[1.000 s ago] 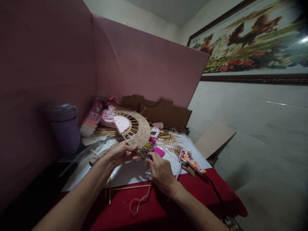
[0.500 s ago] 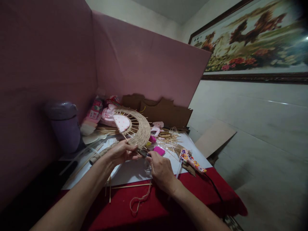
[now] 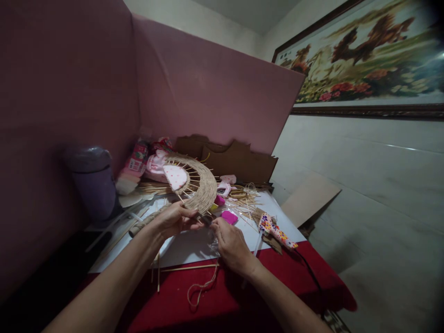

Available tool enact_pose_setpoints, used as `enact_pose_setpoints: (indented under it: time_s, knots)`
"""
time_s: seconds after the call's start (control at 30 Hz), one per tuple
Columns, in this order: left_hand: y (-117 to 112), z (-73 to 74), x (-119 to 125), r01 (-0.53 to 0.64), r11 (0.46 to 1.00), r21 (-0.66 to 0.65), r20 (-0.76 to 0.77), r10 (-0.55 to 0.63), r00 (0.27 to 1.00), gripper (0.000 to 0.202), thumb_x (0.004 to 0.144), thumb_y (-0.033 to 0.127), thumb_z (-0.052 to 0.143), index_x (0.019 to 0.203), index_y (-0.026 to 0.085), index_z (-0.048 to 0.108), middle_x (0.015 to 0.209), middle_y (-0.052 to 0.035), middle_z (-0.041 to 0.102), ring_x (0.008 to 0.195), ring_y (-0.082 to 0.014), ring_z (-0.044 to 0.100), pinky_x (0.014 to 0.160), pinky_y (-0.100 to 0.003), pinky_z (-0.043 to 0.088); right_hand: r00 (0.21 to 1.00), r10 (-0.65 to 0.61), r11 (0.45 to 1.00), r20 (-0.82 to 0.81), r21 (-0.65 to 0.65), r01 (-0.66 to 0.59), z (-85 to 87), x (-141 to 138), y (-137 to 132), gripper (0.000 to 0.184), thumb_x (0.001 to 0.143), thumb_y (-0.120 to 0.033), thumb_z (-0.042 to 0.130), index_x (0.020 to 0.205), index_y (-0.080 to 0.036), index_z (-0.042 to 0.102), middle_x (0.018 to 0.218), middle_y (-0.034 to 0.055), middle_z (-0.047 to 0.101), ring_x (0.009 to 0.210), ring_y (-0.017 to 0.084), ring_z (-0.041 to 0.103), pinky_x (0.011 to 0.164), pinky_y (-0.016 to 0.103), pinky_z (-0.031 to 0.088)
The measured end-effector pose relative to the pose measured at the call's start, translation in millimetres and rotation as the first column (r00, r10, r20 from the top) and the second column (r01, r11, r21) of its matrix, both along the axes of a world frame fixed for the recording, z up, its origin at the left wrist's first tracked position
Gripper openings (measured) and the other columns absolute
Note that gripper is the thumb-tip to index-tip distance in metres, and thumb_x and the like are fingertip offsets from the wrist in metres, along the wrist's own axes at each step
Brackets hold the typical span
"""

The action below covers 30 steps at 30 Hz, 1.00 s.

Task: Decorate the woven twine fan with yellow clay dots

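Left hand (image 3: 172, 219) and right hand (image 3: 231, 244) pinch the woven fan's (image 3: 203, 187) lower edge.

Woven arc (image 3: 205, 186) is held over the table (image 3: 163, 305), cardboard (image 3: 239, 163) stacked behind it, bin (image 3: 92, 185) parked left, glue gun (image 3: 277, 233) laid right.

A home craft corner: a red-clothed table (image 3: 298, 277) littered with sticks and cardboard, pink partition boards (image 3: 194, 88) at left, a framed horse painting (image 3: 367, 55) upper right.
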<state>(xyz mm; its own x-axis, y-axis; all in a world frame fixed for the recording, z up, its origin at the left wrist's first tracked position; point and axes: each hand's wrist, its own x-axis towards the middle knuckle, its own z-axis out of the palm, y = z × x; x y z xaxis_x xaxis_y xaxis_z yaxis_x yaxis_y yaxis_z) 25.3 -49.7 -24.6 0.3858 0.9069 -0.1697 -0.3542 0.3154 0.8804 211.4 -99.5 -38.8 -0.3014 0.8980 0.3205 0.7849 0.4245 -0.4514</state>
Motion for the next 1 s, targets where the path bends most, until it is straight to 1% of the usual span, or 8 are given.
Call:
enact_pose_setpoints:
  time_s: [0.13, 0.3, 0.43, 0.57, 0.67, 0.73, 0.93, 1.0]
  knots:
    - [-1.2, 2.1, 0.2, -0.005, 1.000, -0.009, -0.010, 0.005, 1.000, 0.034, 0.072, 0.000, 0.058, 0.103, 0.013, 0.052, 0.079, -0.0084, 0.068, 0.058, -0.0188, 0.068, 0.055, -0.027, 0.057, 0.999, -0.013, 1.000, -0.033, 0.008, 0.013, -3.5, -1.1, 1.4, 0.022, 0.095, -0.027, 0.032, 0.088, -0.020, 0.051, 0.075, 0.0015, 0.063, 0.066, 0.015, 0.056, 0.057, 0.025, 0.026]
    - [-0.9, 3.1, -0.3, 0.023, 1.000, -0.004, -0.005, -0.023, 1.000, 0.040, 0.072, -0.001, 0.057, 0.108, 0.014, 0.048, 0.080, -0.0077, 0.067, 0.059, -0.0195, 0.069, 0.055, -0.027, 0.057, 0.998, -0.022, 1.000, -0.051, -0.007, 0.022, -5.1, -3.1, 1.7, 0.023, 0.094, -0.028, 0.031, 0.086, -0.020, 0.051, 0.073, 0.0015, 0.062, 0.065, 0.015, 0.055, 0.057, 0.024, 0.026]
    - [-0.9, 2.5, -0.2, 0.015, 1.000, -0.013, 0.002, -0.015, 1.000, 0.042, 0.071, -0.002, 0.058, 0.108, 0.015, 0.048, 0.079, -0.0063, 0.067, 0.060, -0.0192, 0.069, 0.056, -0.028, 0.058, 0.997, -0.032, 0.999, -0.075, -0.036, 0.029, -6.1, -3.6, 2.4, 0.023, 0.094, -0.027, 0.031, 0.084, -0.020, 0.051, 0.073, 0.0020, 0.062, 0.067, 0.016, 0.056, 0.058, 0.024, 0.028]
    - [-1.1, 2.4, 0.0, 0.013, 1.000, -0.014, 0.004, -0.013, 1.000, 0.038, 0.071, -0.002, 0.058, 0.105, 0.014, 0.051, 0.079, -0.0069, 0.067, 0.061, -0.0192, 0.069, 0.058, -0.029, 0.058, 0.993, -0.010, 0.995, -0.119, -0.095, -0.002, -7.1, -2.5, 5.7, 0.022, 0.093, -0.029, 0.033, 0.083, -0.020, 0.050, 0.073, 0.0018, 0.061, 0.067, 0.015, 0.055, 0.059, 0.024, 0.031]
    - [-0.8, 3.0, 0.0, -0.003, 1.000, -0.018, -0.013, 0.003, 1.000, 0.038, 0.071, -0.002, 0.058, 0.105, 0.014, 0.052, 0.077, -0.0069, 0.067, 0.059, -0.0192, 0.068, 0.054, -0.027, 0.057, 0.987, 0.033, 0.990, -0.155, -0.130, -0.054, -6.7, -0.8, 7.7, 0.013, 0.090, -0.028, 0.040, 0.088, -0.020, 0.050, 0.082, 0.0037, 0.062, 0.075, 0.017, 0.056, 0.064, 0.024, 0.034]
    - [-0.7, 3.3, 0.1, -0.011, 1.000, -0.022, -0.021, 0.011, 1.000, 0.039, 0.070, -0.003, 0.058, 0.106, 0.014, 0.052, 0.076, -0.0063, 0.067, 0.058, -0.0185, 0.068, 0.053, -0.026, 0.057, 0.984, 0.063, 0.985, -0.168, -0.148, -0.089, -6.2, 0.5, 8.2, 0.011, 0.088, -0.027, 0.042, 0.090, -0.019, 0.049, 0.086, 0.0047, 0.062, 0.078, 0.017, 0.056, 0.066, 0.025, 0.035]
    - [-1.5, 4.0, 0.8, 0.009, 1.000, -0.012, -0.014, -0.010, 1.000, 0.037, 0.071, -0.002, 0.058, 0.105, 0.013, 0.052, 0.076, -0.0070, 0.067, 0.056, -0.0183, 0.067, 0.052, -0.026, 0.057, 0.973, 0.112, 0.986, -0.202, -0.100, -0.134, -5.0, 1.3, 8.9, 0.021, 0.093, -0.031, 0.037, 0.099, -0.020, 0.053, 0.083, 0.0029, 0.062, 0.073, 0.015, 0.055, 0.064, 0.023, 0.035]
    - [-1.8, 4.4, 1.0, 0.016, 1.000, -0.010, -0.005, -0.016, 1.000, 0.036, 0.072, -0.001, 0.058, 0.104, 0.012, 0.052, 0.075, -0.0074, 0.067, 0.055, -0.0184, 0.067, 0.051, -0.025, 0.056, 0.974, 0.101, 0.988, -0.201, -0.092, -0.121, -5.1, 0.1, 9.5, 0.026, 0.094, -0.035, 0.034, 0.095, -0.020, 0.056, 0.077, 0.0015, 0.061, 0.068, 0.014, 0.053, 0.060, 0.022, 0.034]
